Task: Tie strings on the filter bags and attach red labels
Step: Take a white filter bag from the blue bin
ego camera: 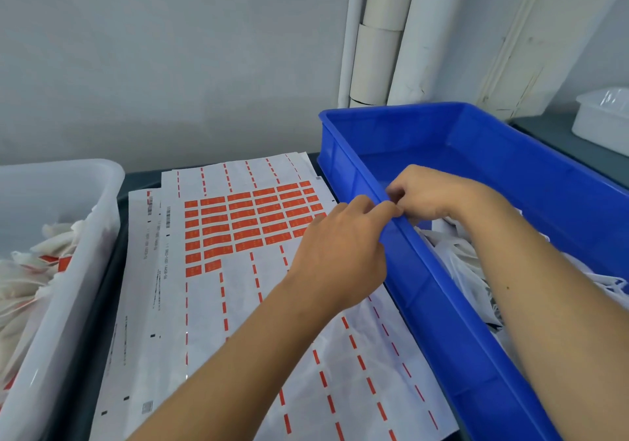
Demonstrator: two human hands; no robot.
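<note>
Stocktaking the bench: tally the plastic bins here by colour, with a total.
Deep blue plastic crate: 1
Translucent white plastic tub at left, holding labelled bags: 1
Small white plastic tray at far right: 1
Total: 3

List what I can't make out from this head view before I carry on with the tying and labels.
- What the left hand and right hand pinch: fingertips meet over the blue crate rim; any string is too small to see.
- Bags in the crate: mostly behind the right forearm.
- Print on the red labels: too small, blurred.
- White tub at left: cut off by the frame edge.
</note>
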